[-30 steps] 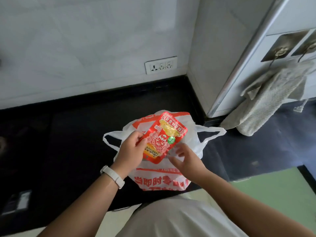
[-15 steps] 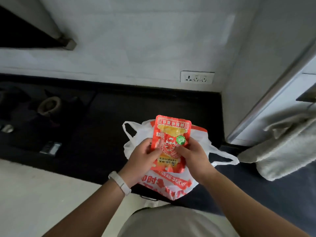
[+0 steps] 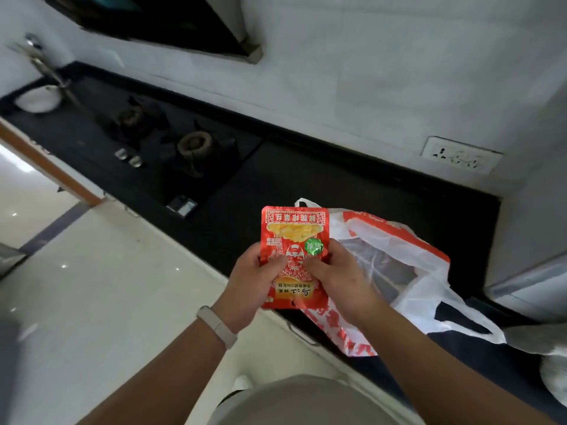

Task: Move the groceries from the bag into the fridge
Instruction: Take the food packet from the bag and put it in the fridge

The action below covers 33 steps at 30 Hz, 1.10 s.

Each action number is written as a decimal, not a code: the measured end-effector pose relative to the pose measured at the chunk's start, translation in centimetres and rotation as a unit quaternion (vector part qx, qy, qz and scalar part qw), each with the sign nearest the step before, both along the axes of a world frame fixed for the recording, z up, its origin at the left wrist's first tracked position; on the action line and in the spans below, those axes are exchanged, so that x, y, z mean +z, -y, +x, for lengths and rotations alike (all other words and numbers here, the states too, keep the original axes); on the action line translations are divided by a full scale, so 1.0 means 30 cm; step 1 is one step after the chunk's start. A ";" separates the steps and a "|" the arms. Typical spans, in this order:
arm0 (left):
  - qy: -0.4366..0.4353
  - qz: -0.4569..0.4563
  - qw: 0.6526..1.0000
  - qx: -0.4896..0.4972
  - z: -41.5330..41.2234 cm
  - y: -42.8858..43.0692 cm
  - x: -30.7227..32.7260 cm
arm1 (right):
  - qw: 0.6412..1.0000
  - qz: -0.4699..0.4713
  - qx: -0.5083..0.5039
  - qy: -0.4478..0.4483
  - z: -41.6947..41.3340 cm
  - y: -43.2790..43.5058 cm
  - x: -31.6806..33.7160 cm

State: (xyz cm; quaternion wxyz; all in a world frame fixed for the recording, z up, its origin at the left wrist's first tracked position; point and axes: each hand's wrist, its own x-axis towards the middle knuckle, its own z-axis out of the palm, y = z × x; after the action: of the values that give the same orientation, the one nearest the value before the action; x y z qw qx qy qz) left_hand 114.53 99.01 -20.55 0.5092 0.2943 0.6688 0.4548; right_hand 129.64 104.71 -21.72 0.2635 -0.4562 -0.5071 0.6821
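Note:
A flat red food packet (image 3: 294,237) with a yellow picture and a green sticker is held upright in front of me, clear of the bag. My left hand (image 3: 256,276) grips its lower left edge and my right hand (image 3: 336,273) grips its lower right edge. The white plastic grocery bag (image 3: 395,268) with orange-red print lies open on the black counter just right of the packet, with a dark shape showing through its side. The fridge's pale side (image 3: 534,234) stands at the far right.
The black counter (image 3: 306,179) runs from upper left to lower right with a gas hob (image 3: 193,145) set into it. A range hood (image 3: 171,23) hangs above, a wall socket (image 3: 460,154) sits at right, and a white bowl (image 3: 40,99) lies at far left. Pale floor tiles lie left.
My view has swung left, bringing the hob and hood into sight. The packet has come up out of the bag and shifted left of it, and both hands now hold it.

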 end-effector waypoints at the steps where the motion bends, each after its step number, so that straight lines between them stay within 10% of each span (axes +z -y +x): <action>1: 0.002 0.000 1.000 0.011 -0.026 0.015 -0.002 | 1.000 0.001 0.008 0.006 -0.029 0.005 0.005; 33: 0.113 0.124 0.904 0.393 -1.437 0.911 0.002 | 0.925 0.186 0.317 0.096 -1.709 0.613 0.092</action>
State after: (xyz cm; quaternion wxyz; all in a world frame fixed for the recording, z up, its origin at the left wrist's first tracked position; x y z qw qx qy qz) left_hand 71.42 71.69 -20.50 0.3211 0.0153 0.6064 0.7273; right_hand 78.38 86.32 -18.95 0.0641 -0.2776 -0.7660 0.5763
